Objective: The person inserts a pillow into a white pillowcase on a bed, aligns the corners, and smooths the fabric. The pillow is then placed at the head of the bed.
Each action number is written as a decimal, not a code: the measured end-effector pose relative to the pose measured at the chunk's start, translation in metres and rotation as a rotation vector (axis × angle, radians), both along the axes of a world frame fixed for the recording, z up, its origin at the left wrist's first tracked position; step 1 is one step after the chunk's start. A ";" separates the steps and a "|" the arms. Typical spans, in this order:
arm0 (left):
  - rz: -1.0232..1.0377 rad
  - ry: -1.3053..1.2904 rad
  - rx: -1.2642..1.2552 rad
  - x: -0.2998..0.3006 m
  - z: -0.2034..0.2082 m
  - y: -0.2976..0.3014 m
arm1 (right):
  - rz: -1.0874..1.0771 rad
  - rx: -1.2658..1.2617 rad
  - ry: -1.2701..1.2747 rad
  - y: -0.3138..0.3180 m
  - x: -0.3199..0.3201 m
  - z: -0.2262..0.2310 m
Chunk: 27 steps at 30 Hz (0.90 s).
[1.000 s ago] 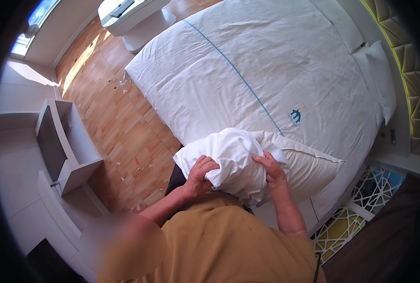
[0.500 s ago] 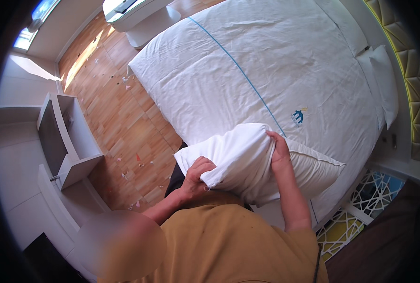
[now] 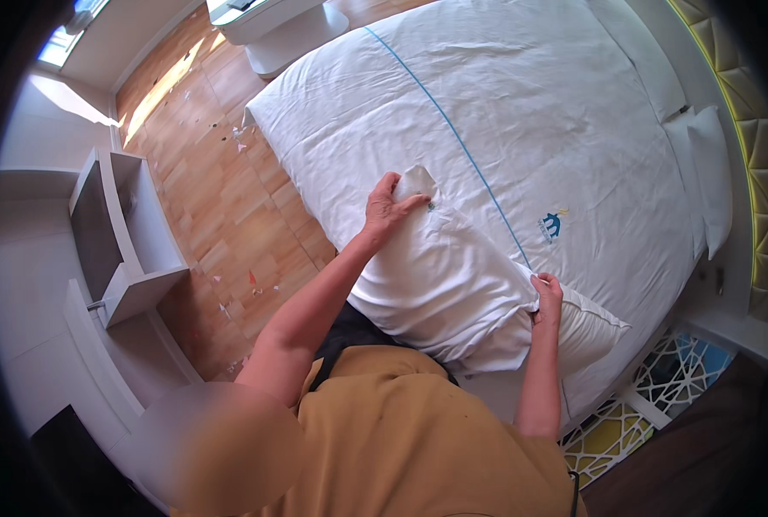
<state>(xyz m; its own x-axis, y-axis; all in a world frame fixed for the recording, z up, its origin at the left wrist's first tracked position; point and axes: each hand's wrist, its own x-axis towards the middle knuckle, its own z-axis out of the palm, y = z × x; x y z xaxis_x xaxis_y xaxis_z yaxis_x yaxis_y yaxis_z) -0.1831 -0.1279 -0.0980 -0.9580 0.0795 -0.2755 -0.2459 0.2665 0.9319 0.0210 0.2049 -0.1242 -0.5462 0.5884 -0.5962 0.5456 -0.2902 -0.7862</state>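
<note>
A white pillow (image 3: 589,334) lies across the near edge of the bed, close to my body. A loose white pillowcase (image 3: 453,280) covers most of it, and the pillow's right end with its piped seam sticks out bare. My left hand (image 3: 391,208) grips the far-left corner of the pillowcase between thumb and fingers. At the case's open edge, my right hand (image 3: 549,300) pinches the fabric beside the exposed pillow. Folds run through the cloth between both hands.
The bed has a white duvet (image 3: 539,112) with a blue stripe and small emblem. Another pillow (image 3: 709,181) leans near the padded headboard (image 3: 740,103). Paper scraps (image 3: 252,277) litter the wooden floor (image 3: 203,207). An open white cabinet (image 3: 153,220) stands left, a white table (image 3: 263,26) beyond the bed.
My left hand has moved away from my body to the pillowcase's far corner, pulling the fabric out longer. My right hand has come down and right to the case's open edge.
</note>
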 end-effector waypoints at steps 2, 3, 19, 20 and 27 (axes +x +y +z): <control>0.047 0.173 -0.072 0.005 -0.019 0.002 | 0.146 0.342 -0.071 0.009 0.000 -0.018; 0.109 0.311 -0.111 0.014 -0.015 0.002 | 0.228 0.511 -0.051 0.014 -0.001 -0.027; -0.314 0.490 -0.457 0.113 -0.049 -0.012 | 1.266 1.234 0.400 -0.150 -0.087 0.074; -0.297 0.526 -0.425 0.111 -0.057 -0.012 | 1.320 1.225 0.402 -0.153 -0.087 0.065; -0.486 0.510 -0.385 0.119 -0.051 -0.054 | 1.392 1.125 0.379 -0.143 -0.069 0.018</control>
<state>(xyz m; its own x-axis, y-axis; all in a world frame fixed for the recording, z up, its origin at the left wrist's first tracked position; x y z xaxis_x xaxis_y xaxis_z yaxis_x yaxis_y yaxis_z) -0.0641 -0.1815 -0.1493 -0.8558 0.5087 0.0935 0.4115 0.5601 0.7190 -0.0479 0.0620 -0.1064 -0.9279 -0.3718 -0.0264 -0.3332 0.8590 -0.3887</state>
